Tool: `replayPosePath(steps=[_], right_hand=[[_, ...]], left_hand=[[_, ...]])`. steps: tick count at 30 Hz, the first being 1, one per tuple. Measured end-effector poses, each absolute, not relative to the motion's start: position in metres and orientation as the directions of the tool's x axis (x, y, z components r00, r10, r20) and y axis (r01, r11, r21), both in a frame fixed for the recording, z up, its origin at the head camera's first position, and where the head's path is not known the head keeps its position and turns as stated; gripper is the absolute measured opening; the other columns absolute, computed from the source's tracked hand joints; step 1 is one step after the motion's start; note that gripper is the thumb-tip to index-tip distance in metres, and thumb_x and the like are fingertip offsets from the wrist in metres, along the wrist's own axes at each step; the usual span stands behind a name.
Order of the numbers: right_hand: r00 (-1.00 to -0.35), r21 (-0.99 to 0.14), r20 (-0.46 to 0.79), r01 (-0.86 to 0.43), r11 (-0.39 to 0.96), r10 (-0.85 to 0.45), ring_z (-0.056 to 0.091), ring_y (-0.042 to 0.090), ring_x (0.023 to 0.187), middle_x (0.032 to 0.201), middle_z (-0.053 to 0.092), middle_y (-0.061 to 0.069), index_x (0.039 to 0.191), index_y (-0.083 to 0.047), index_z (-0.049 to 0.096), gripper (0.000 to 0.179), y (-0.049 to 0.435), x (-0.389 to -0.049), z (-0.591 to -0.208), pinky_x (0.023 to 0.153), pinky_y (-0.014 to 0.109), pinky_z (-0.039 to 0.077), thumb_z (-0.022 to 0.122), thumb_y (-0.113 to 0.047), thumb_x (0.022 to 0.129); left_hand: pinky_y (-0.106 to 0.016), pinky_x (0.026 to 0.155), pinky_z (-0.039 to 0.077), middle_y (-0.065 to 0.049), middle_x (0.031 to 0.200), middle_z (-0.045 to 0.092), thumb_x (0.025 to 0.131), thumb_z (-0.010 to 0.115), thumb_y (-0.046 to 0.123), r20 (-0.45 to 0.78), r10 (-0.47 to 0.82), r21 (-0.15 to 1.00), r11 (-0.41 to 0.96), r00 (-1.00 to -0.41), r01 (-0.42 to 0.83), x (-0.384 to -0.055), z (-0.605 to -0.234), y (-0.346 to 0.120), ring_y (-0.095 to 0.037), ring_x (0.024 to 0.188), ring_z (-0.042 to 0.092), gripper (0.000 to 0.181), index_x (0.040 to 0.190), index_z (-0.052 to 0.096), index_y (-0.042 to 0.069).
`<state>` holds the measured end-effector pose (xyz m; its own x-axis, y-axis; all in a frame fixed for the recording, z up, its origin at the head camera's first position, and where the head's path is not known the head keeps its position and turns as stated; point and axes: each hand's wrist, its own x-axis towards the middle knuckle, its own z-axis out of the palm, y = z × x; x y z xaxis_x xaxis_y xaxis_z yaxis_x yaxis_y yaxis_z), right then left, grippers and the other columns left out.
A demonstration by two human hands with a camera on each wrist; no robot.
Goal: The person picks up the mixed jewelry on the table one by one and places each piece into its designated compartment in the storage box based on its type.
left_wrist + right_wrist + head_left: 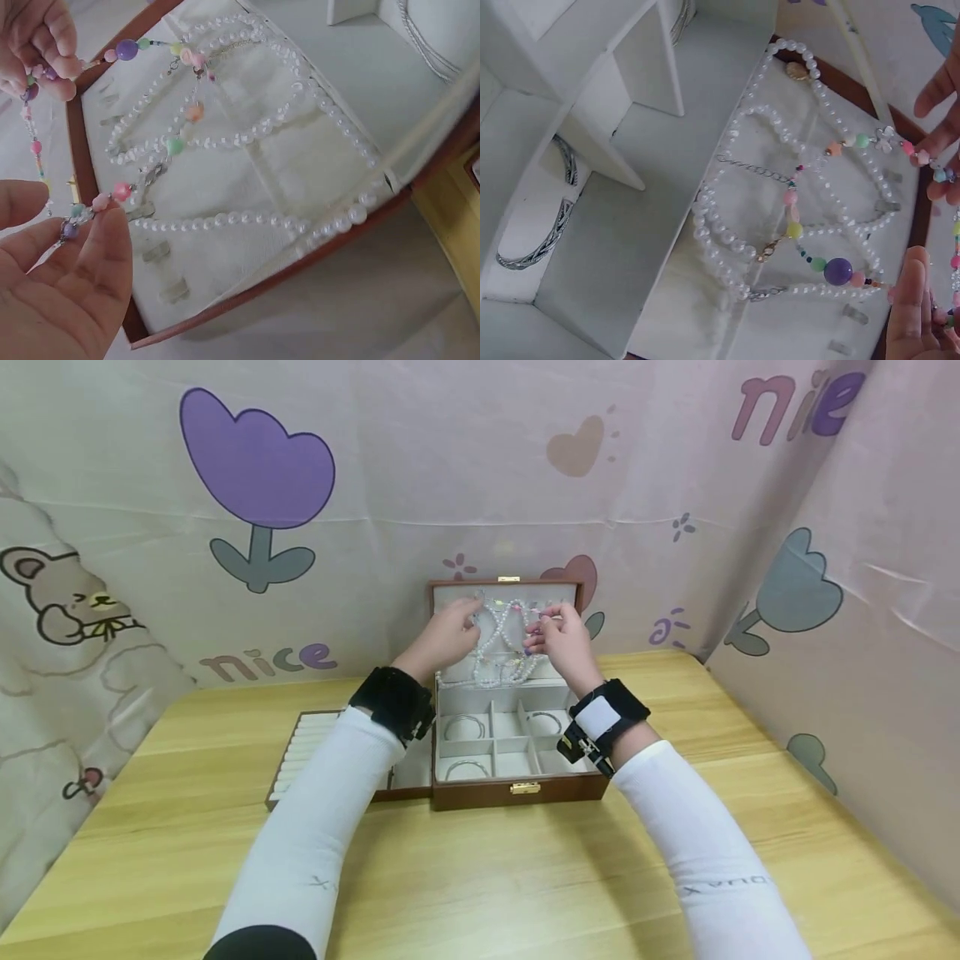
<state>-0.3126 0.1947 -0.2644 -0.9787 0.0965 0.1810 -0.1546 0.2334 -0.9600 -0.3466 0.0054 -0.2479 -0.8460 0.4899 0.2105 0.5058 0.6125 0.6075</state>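
Both hands are up at the raised lid of a brown jewelry box [487, 793], holding a colorful beaded necklace [127, 49] stretched between them. My left hand [447, 637] pinches one stretch of it between thumb and fingers, close to pink and purple beads. On the other side, my right hand [561, 639] grips another stretch near the lid's top edge. Part of the colorful strand drapes over white pearl necklaces [232, 219], which hang looped across the lid's pale lining. Small clear hooks [856, 313] line the lid beside the fingers.
Silver bangles [465, 727] lie in several of the box's pale compartments. Left of the box, a brown-edged tray [300, 760] with padded ring rolls sits on the wooden table [480, 877], partly behind the left forearm. A printed curtain [420, 468] stands behind.
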Motion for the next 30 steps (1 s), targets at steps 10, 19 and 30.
replayPosePath(steps=[10,19,30], right_hand=[[-0.980,-0.989,0.104,-0.084,0.122,0.169,0.065,0.009,0.060,0.113,0.056,0.030,0.114,-0.005,0.034,0.018,0.208,-0.330,-0.275,0.064,0.026,0.056,0.029,-0.016,0.101],[-0.970,-0.993,0.087,-0.067,0.097,0.228,0.064,0.010,0.057,0.088,0.057,0.010,0.108,-0.005,0.033,0.013,0.213,-0.345,-0.278,0.062,0.027,0.055,0.027,-0.015,0.101],[-0.958,-0.995,0.090,-0.072,0.075,0.274,0.063,0.010,0.054,0.086,0.060,0.010,0.109,-0.006,0.034,0.014,0.209,-0.360,-0.280,0.058,0.024,0.055,0.029,-0.017,0.101]], left_hand=[[-0.031,0.083,0.049,-0.010,0.151,0.028,0.090,0.042,0.008,0.207,0.498,0.639,0.583,-0.842,0.501,-0.359,-0.252,0.028,-0.022,0.111,0.053,0.056,0.144,0.028,0.009],[-0.035,0.098,0.042,-0.008,0.154,0.021,0.091,0.044,0.010,0.231,0.480,0.644,0.577,-0.847,0.502,-0.365,-0.254,0.043,-0.022,0.123,0.045,0.059,0.146,0.023,0.010],[-0.032,0.086,0.047,-0.007,0.154,0.019,0.091,0.044,0.009,0.227,0.474,0.664,0.564,-0.851,0.491,-0.370,-0.262,0.050,-0.022,0.123,0.045,0.059,0.146,0.022,0.012]])
